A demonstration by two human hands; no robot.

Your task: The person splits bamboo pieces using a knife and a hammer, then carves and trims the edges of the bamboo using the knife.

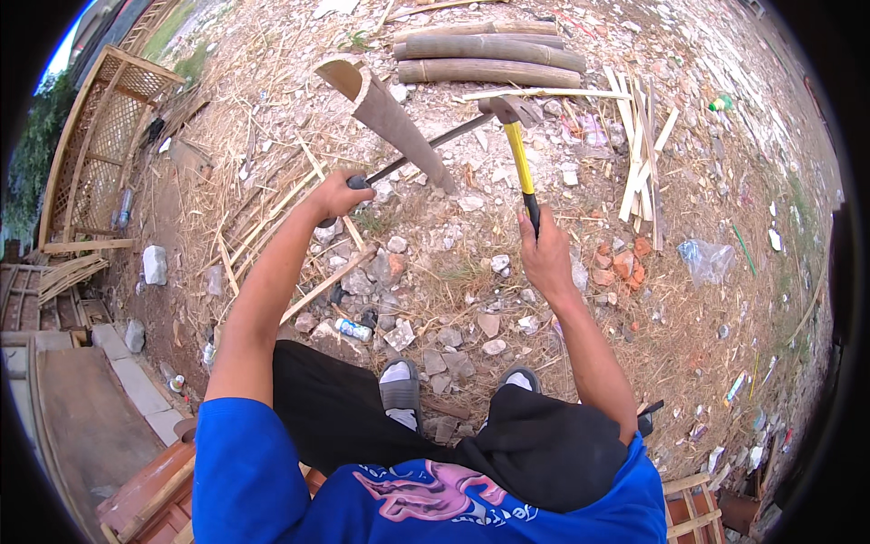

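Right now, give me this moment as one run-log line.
left hand: grips knife | right hand: grips hammer | knife: crosses split bamboo | hammer: head at knife's far end, contact unclear

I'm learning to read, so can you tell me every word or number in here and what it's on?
Blue shirt: white lettering beside a pink picture; I don't copy out printed words.
Blue-and-white container: any markings are too small to read.
Yellow-handled tool and long blade: no writing I can make out.
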